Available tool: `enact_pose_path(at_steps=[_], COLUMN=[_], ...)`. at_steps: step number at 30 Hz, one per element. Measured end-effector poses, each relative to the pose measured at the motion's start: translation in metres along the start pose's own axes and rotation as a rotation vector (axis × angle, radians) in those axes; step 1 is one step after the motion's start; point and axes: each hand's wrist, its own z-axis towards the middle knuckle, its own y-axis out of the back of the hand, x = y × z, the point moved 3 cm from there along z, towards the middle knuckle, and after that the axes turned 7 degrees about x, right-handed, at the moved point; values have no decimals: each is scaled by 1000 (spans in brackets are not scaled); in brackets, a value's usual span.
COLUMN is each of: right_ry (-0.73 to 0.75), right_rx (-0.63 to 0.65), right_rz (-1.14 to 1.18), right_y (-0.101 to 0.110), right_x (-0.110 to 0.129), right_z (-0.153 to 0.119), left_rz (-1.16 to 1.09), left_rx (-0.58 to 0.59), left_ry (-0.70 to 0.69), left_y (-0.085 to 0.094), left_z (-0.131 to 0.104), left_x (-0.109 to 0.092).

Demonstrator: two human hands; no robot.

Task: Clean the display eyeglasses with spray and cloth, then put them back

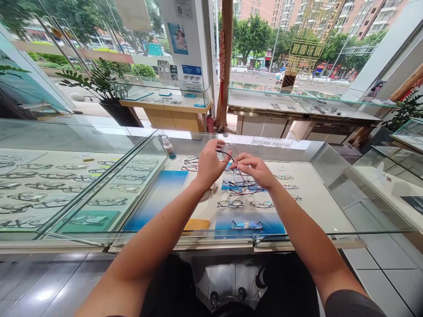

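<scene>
Above the glass display case [325,198], eyeglasses [234,154] sit pinched between both hands' fingers [243,167].

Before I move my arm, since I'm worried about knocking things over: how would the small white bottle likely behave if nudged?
The small bottle stands upright, taller than wide, so a high nudge would probably tip it. It seems to rest on the smooth glass top, so a low push may slide it. Its body looks rounded, so it might roll once down.
</scene>
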Motion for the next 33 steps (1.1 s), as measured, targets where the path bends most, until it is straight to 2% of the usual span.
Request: enact_pose_path(at_steps=[7,12,17,26,29,31,33], right_ry=[-30,-46,-29,-57,-46,-52,-66], right_rx=[28,-41,-129,-149,-197,-241,-255], right_rz=[60,41,6,61,72,80,83], right_y=[0,4,9,9,11,14,16], right_x=[-7,-6,-4,-7,-5,-2,0], right_z=[0,1,2,3,3,2,2], left_rz=[-104,-204,-388,-710,-660,-548,-405], left_rx=[38,105,209,319,252,111,-28], left_ry=[5,25,36,165,205,206,85], left_y=[0,-3,-6,-8,-6,-1,8], left_z=[2,4,6,7,5,2,0], left_x=[0,-3,-6,-6,-9,-11,-16])
